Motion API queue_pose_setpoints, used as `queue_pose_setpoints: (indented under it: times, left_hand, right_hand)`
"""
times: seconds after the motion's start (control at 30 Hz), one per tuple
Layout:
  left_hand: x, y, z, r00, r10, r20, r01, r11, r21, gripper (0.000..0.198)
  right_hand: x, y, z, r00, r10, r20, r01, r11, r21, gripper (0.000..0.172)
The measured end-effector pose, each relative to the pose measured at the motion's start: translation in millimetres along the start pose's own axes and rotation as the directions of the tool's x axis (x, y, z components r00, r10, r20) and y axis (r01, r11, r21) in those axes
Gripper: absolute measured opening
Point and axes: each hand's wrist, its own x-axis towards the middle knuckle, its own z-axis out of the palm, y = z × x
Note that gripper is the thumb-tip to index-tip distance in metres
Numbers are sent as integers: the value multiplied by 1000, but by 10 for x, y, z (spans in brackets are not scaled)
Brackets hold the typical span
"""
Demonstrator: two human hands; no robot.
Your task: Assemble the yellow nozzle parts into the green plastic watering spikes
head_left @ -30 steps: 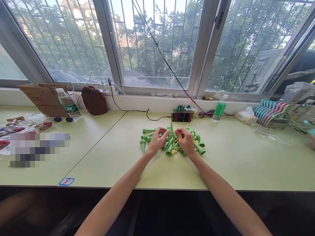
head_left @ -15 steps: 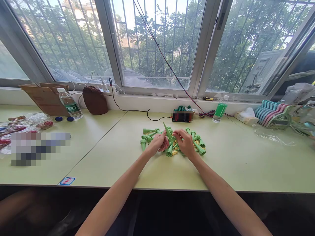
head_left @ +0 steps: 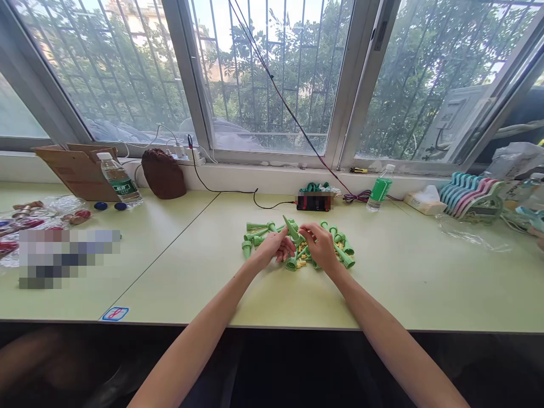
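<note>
A pile of green plastic cone-shaped spikes (head_left: 342, 253) with small yellow pieces (head_left: 301, 263) lies on the pale green table (head_left: 212, 272). Over the pile, my left hand (head_left: 274, 249) is closed around one green spike (head_left: 291, 228), its pointed tip tilted up and to the left. My right hand (head_left: 321, 245) is closed in a pinch at the wide base of the same spike; whether it holds a small piece there is hidden by the fingers.
Behind the pile sit a black device (head_left: 313, 202) with a cable and a green bottle (head_left: 379, 188). At left are a water bottle (head_left: 119, 181), a cardboard box (head_left: 74, 168) and a brown pouch (head_left: 163, 173). Coloured stacked items (head_left: 467, 194) stand at right.
The spike stood upright between both hands a second ago; it has since tilted so its tip points up-left. Both hands stay over the pile.
</note>
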Motion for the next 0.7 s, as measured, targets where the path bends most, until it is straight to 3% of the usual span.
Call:
queue_pose_setpoints:
  times: [0.3,0.7]
  left_hand:
    - [30,-37,-45,999,-1,-54,0,1000,-25,68]
    - [47,-49,-61,999,32,-42,-34,998,-47,52]
  right_hand:
    - [-16,19,4,999,-18,43,23,994,-103,22]
    - [-17,25,8,1000,-19,19,20,997,-71,20]
